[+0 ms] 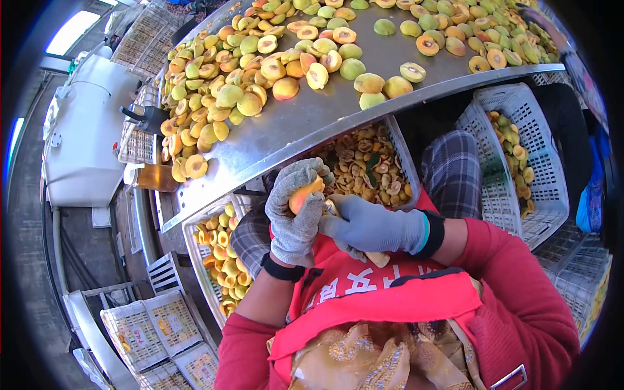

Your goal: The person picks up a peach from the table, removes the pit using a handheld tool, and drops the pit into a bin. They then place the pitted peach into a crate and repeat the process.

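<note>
My left hand, in a grey knit glove, is closed around an orange-yellow fruit piece above my lap. Close beside it on the right, my right hand, in a grey-blue glove, is wrapped round a tool with a pale wooden handle. The tool's upper end touches or lies right by the left glove; its tip is hidden. Both hands are over the red apron, just below the edge of the metal table with its many halved fruits.
A crate of pits and scraps stands under the table edge. Fruit crates stand at left and right. A jar of amber liquid sits at the table's left corner. Another person's arm reaches in at the upper right.
</note>
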{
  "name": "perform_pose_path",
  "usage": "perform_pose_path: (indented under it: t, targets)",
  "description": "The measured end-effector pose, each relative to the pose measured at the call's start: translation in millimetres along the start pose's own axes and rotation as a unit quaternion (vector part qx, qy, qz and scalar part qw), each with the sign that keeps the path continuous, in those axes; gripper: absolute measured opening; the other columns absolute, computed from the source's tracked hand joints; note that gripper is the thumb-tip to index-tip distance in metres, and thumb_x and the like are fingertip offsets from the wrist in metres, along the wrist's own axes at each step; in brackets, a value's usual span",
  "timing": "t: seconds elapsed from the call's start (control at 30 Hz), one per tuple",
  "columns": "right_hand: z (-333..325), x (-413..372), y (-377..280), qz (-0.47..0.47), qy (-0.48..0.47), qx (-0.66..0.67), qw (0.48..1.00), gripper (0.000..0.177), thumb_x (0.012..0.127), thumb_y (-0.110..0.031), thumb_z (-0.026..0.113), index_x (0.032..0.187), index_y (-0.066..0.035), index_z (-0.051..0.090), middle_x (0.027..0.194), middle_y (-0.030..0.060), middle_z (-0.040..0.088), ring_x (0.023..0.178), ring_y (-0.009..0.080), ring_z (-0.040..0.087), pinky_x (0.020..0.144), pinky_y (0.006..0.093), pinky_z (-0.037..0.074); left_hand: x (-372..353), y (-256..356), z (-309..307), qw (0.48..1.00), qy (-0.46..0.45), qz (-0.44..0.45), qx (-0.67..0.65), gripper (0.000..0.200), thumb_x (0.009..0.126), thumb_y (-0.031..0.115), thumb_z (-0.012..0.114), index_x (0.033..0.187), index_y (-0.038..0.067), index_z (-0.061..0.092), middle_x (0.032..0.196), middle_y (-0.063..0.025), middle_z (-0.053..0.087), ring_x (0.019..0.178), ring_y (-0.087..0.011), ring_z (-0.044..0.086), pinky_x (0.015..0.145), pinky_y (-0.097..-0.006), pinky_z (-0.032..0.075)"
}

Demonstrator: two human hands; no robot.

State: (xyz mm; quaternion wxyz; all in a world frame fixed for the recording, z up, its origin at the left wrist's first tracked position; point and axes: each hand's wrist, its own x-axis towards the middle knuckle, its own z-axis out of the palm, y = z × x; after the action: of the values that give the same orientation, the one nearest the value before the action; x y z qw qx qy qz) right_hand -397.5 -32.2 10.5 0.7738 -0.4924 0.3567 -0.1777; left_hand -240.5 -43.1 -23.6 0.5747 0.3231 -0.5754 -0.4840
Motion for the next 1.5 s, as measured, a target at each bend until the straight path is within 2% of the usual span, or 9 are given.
perform_pose_path:
  t: [0.1, 0.2, 0.3, 0.53, 0.73, 0.87, 1.03, 1.23, 1.5]
  targets:
    - [1, 22, 32, -0.267, 0.18, -0.316, 0.893, 0.029, 0.088, -0.03, 0.052, 0.092, -0.001, 0.049, 0.06, 0.0061, 0.054, 0.043, 0.0151, 0.052, 0.041, 0.0273, 0.045, -7, -5, 3, 0.994, 0.031, -0.08, -0.071, 0.03, 0.08, 0.011, 0.065, 0.108, 0.001, 0.059, 0.109, -0.0144, 0.059, 0.092, -0.0227, 0.06, 0.08, -0.0353, 0.05]
    - [-4, 2, 4, 0.035, -0.002, -0.027, 0.999, 0.031, 0.088, -0.031, 0.052, 0.093, -0.001, 0.049, 0.06, 0.0057, 0.053, 0.044, 0.0142, 0.053, 0.041, 0.0273, 0.046, -4, -6, -1, 0.973, 0.026, -0.162, -0.162, 0.035, 0.08, 0.016, 0.066, 0.109, 0.0, 0.058, 0.106, -0.0139, 0.061, 0.091, -0.0219, 0.06, 0.08, -0.0354, 0.05]
    - [-16, 14, 17, 0.033, -0.091, 0.07, 0.993, 0.031, 0.088, -0.031, 0.052, 0.094, -0.002, 0.049, 0.061, 0.0057, 0.053, 0.047, 0.0134, 0.054, 0.042, 0.0271, 0.046, 5, 1, -8, 0.962, -0.001, -0.222, -0.161, 0.037, 0.083, 0.018, 0.064, 0.114, 0.0, 0.056, 0.109, -0.0104, 0.06, 0.094, -0.0179, 0.058, 0.083, -0.0319, 0.048]
    - [-2, 25, 30, -0.157, 0.14, -0.145, 0.967, 0.027, 0.088, -0.03, 0.051, 0.09, -0.003, 0.053, 0.062, 0.0069, 0.054, 0.044, 0.0133, 0.052, 0.043, 0.0278, 0.046, 18, 14, 5, 0.969, 0.03, -0.246, -0.005, 0.029, 0.083, 0.011, 0.063, 0.111, 0.001, 0.059, 0.104, -0.0069, 0.062, 0.09, -0.0141, 0.059, 0.082, -0.0272, 0.048]
    - [-25, 17, 12, 0.04, -0.122, 0.112, 0.985, 0.026, 0.087, -0.028, 0.05, 0.087, -0.002, 0.052, 0.062, 0.0085, 0.055, 0.044, 0.0155, 0.054, 0.04, 0.0291, 0.045, 28, 10, 2, 0.959, 0.016, -0.282, 0.011, 0.026, 0.083, 0.01, 0.064, 0.105, -0.002, 0.062, 0.095, -0.008, 0.065, 0.086, -0.0136, 0.061, 0.081, -0.0267, 0.048]
    - [-2, 11, 5, 0.022, 0.043, 0.011, 0.999, 0.027, 0.087, -0.026, 0.051, 0.075, -0.002, 0.053, 0.054, 0.0078, 0.052, 0.038, 0.0154, 0.05, 0.036, 0.0285, 0.041, 31, 6, 2, 0.945, -0.033, -0.281, 0.163, 0.027, 0.083, 0.011, 0.064, 0.106, -0.003, 0.061, 0.097, -0.0087, 0.065, 0.088, -0.0136, 0.061, 0.082, -0.0266, 0.048]
    - [-10, 18, 19, 0.039, -0.074, 0.236, 0.968, 0.03, 0.087, -0.023, 0.051, 0.064, -0.004, 0.052, 0.046, 0.0068, 0.049, 0.032, 0.0158, 0.044, 0.032, 0.0277, 0.037, 18, -5, 7, 0.973, 0.051, -0.225, -0.015, 0.03, 0.084, 0.017, 0.064, 0.107, -0.002, 0.061, 0.098, -0.0099, 0.064, 0.086, -0.0153, 0.061, 0.08, -0.0276, 0.049]
    - [-11, 13, 11, 0.032, -0.101, 0.267, 0.958, 0.028, 0.087, -0.022, 0.05, 0.062, -0.009, 0.047, 0.048, 0.0024, 0.043, 0.032, 0.0132, 0.042, 0.031, 0.0268, 0.036, 15, -4, 13, 0.952, 0.085, -0.218, -0.197, 0.033, 0.085, 0.027, 0.061, 0.107, 0.002, 0.058, 0.096, -0.0131, 0.063, 0.08, -0.0202, 0.061, 0.071, -0.0315, 0.051]
    - [-12, 8, 16, 0.006, -0.176, 0.387, 0.905, 0.022, 0.09, -0.027, 0.047, 0.078, -0.008, 0.049, 0.049, 0.0005, 0.04, 0.033, 0.0114, 0.038, 0.03, 0.0256, 0.033, 17, -4, 14, 0.891, 0.24, -0.266, -0.28, 0.035, 0.087, 0.04, 0.056, 0.106, 0.011, 0.051, 0.095, -0.0105, 0.061, 0.077, -0.0226, 0.06, 0.068, -0.0351, 0.052]
